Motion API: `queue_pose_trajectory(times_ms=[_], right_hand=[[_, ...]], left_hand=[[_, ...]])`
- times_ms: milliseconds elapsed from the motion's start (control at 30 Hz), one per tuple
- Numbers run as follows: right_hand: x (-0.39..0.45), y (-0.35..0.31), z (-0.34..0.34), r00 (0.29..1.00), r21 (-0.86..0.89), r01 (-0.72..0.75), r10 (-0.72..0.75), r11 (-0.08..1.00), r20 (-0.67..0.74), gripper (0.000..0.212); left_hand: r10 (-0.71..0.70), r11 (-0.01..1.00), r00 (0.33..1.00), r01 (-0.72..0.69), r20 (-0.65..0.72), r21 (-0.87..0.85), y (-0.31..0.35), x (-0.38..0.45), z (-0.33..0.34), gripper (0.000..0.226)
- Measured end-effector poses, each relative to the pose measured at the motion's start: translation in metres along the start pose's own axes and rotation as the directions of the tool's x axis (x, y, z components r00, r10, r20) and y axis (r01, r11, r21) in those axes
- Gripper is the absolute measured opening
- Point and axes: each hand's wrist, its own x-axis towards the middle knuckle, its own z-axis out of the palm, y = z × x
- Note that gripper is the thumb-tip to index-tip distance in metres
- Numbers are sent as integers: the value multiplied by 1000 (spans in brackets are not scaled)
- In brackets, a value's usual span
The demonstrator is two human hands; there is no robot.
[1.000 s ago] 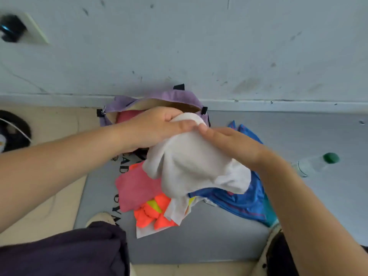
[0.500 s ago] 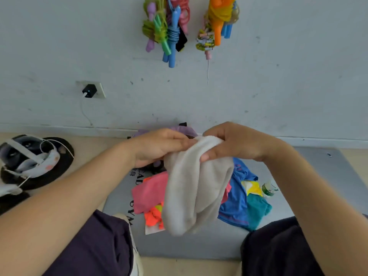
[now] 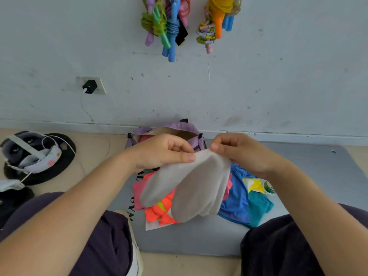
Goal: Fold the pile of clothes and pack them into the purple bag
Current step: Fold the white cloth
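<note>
A white garment [image 3: 191, 188] hangs in the air over the pile, bunched in two drooping lobes. My left hand [image 3: 163, 151] pinches its top edge on the left, and my right hand [image 3: 239, 151] pinches the same edge on the right. Below it, on the grey mat [image 3: 308, 166], lies the pile of clothes: a pink piece [image 3: 139, 189], a neon orange piece [image 3: 157, 213] and a blue and teal piece [image 3: 241, 200]. The purple bag [image 3: 179, 126] stands open against the wall behind my hands, partly hidden by them.
A green-capped bottle [image 3: 269, 188] lies on the mat beside my right wrist. Headsets and cables [image 3: 33, 156] sit on the floor at the left. Skipping ropes [image 3: 169, 22] hang on the wall. My dark-trousered knees [image 3: 278, 246] frame the mat's near edge.
Both hands lifted the white garment off the pile and drew slightly apart along its top edge. The camera tilted up, bringing the wall and ropes into view.
</note>
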Motion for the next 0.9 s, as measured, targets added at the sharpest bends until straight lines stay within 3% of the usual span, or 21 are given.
queue_pose_trajectory(times_ms=[133, 233, 367, 500, 567, 633, 767, 833, 900], right_hand=[[-3, 0, -13, 981, -56, 9, -20, 998, -191, 21], [-4, 0, -23, 926, -135, -62, 7, 989, -379, 21], [-3, 3, -28, 857, -167, -110, 8, 980, -516, 24], [-2, 6, -15, 897, -148, -166, 87, 975, -432, 22], [-2, 7, -8, 921, -133, -152, 92, 979, -378, 20], [-3, 8, 0, 954, -85, -107, 78, 991, -288, 16], [-5, 5, 12, 999, 18, -29, 30, 999, -38, 12], [-4, 4, 15, 1000, 4, -24, 24, 1000, -6, 16], [-3, 3, 15, 999, 12, -34, 35, 999, -35, 12]], left_hand=[[-9, 988, 998, 20, -69, 154, -8, 4, -9, 22], [-9, 977, 995, 31, -101, 212, -14, 5, -13, 23], [9, 971, 950, 66, -312, 228, -26, 17, -14, 20], [-14, 993, 843, 75, -538, 92, -29, 24, 0, 22], [0, 998, 821, 34, -570, 48, -24, 24, 8, 22], [66, 998, 871, -47, -487, 51, -17, 21, 20, 16], [136, 988, 978, -124, -157, 89, -8, 13, 40, 18], [149, 984, 978, -132, -143, 120, -6, 12, 39, 33], [191, 979, 958, -170, -215, 113, -2, 11, 31, 36]])
